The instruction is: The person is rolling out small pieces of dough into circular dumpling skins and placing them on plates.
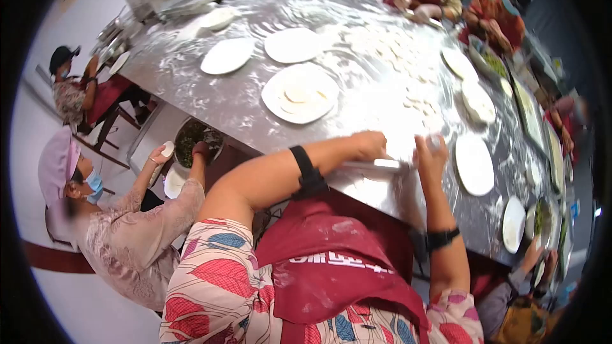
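Note:
Near the front edge of the steel table, a pale rolling pin [386, 164] lies crosswise before me. My left hand [371, 145] is closed, its curled fingers reaching down to the pin. At the pin's other end is my right hand [431, 156], its fingers bent around that end; glare blurs the fingertips. Beneath the pin a pale patch, perhaps dough, shows faintly. Beyond my left forearm, a white plate [271, 97] carries round dough wrappers [297, 93]. Many small dough pieces [389, 48] lie on the floured surface beyond my hands.
More white plates [228, 56] stand on the floured table [210, 99], some to the right [474, 164]. At my left, a seated person [137, 229] holds a wrapper over a bowl of green filling [198, 143]. Other people work along the far and right sides.

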Tool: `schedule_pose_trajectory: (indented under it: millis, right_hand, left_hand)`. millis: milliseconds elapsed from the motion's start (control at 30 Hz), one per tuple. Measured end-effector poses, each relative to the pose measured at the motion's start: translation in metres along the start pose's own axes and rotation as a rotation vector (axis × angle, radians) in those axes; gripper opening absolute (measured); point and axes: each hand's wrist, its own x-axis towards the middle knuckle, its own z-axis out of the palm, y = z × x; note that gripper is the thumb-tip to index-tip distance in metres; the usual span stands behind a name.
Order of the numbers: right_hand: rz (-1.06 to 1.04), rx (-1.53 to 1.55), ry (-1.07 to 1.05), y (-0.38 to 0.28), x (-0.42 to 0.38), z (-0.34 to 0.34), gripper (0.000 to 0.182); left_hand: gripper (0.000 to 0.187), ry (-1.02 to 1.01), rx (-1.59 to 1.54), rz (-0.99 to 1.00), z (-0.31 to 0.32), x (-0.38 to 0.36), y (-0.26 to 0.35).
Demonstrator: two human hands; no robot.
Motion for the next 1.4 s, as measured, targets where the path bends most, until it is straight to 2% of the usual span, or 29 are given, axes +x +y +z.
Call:
schedule_pose_trajectory:
  millis: [100, 200, 300, 333, 400, 433, 500, 533, 600, 700, 733, 767, 800, 833, 900, 967, 1067, 1167, 1200, 1300, 1400]
  right_hand:
    - [0.087, 0.006, -0.032, -0.011, -0.045, -0.024, 0.017]
    - [0.067, 0.094, -0.054, -0.015, -0.071, -0.032, 0.017]
    - [0.059, 0.128, -0.068, -0.013, -0.072, -0.028, 0.017]
    - [0.064, 0.142, -0.056, -0.012, -0.071, -0.031, 0.017]
    - [0.046, 0.139, -0.066, -0.009, -0.068, -0.033, 0.017]
    - [0.041, 0.137, -0.076, -0.009, -0.066, -0.032, 0.017]
    - [0.067, 0.164, -0.092, -0.009, -0.067, -0.034, 0.018]
    - [0.073, 0.172, -0.103, -0.007, -0.065, -0.035, 0.018]
    - [0.118, 0.174, -0.117, -0.012, -0.063, -0.034, 0.018]
    - [0.103, 0.123, -0.112, -0.005, -0.059, -0.034, 0.019]
    - [0.089, 0.106, -0.131, -0.001, -0.058, -0.035, 0.018]
    - [0.075, 0.085, -0.146, 0.003, -0.056, -0.036, 0.017]
    - [0.073, 0.098, -0.154, 0.004, -0.055, -0.036, 0.017]
    - [0.082, 0.11, -0.162, 0.004, -0.055, -0.036, 0.017]
    - [0.141, 0.184, -0.199, -0.003, -0.054, -0.037, 0.018]
    - [0.138, 0.203, -0.228, 0.0, -0.053, -0.041, 0.021]
    - [0.096, 0.154, -0.264, -0.003, -0.052, -0.043, 0.022]
    - [0.106, 0.178, -0.271, 0.003, -0.054, -0.043, 0.022]
    - [0.117, 0.182, -0.273, 0.002, -0.054, -0.042, 0.021]
    - [0.129, 0.184, -0.26, -0.002, -0.052, -0.042, 0.021]
    - [0.117, 0.181, -0.239, 0.0, -0.05, -0.041, 0.021]
  left_hand:
    - [0.024, 0.006, 0.151, 0.075, 0.003, -0.019, 0.004]
    - [0.023, -0.004, -0.162, 0.186, 0.001, -0.015, -0.02]
    - [0.023, 0.02, -0.311, 0.157, -0.049, -0.039, -0.035]
    - [0.024, 0.062, -0.278, 0.202, -0.069, -0.042, -0.051]
    - [0.029, 0.182, -0.263, 0.052, -0.114, -0.055, -0.072]
    - [0.032, 0.254, -0.037, 0.064, -0.137, -0.051, -0.098]
    - [0.04, 0.431, 0.383, -0.176, -0.163, -0.057, -0.096]
    - [0.042, 0.397, 0.344, -0.139, -0.165, -0.043, -0.096]
    - [0.048, 0.34, 0.266, -0.071, -0.165, -0.001, -0.111]
    - [0.048, 0.227, 0.412, 0.077, -0.118, 0.073, -0.079]
    - [0.05, 0.258, 0.332, 0.164, -0.094, 0.103, -0.081]
    - [0.054, 0.176, 0.385, 0.136, -0.086, 0.105, -0.041]
    - [0.056, 0.177, 0.411, 0.208, -0.07, 0.129, -0.039]
    - [0.057, 0.171, 0.417, 0.157, -0.061, 0.136, -0.018]
    - [0.057, 0.231, 0.483, 0.238, -0.044, 0.164, -0.009]
    - [0.056, 0.188, 0.472, 0.248, -0.032, 0.185, -0.006]
    - [0.052, 0.267, 0.519, 0.256, -0.013, 0.183, -0.001]
    - [0.044, 0.208, 0.573, 0.225, -0.012, 0.154, 0.018]
    - [0.033, 0.296, 0.541, 0.292, -0.01, 0.142, 0.018]
    - [0.025, 0.191, 0.513, 0.204, -0.023, 0.121, 0.026]
    - [0.025, 0.254, 0.449, 0.182, -0.022, 0.117, 0.009]
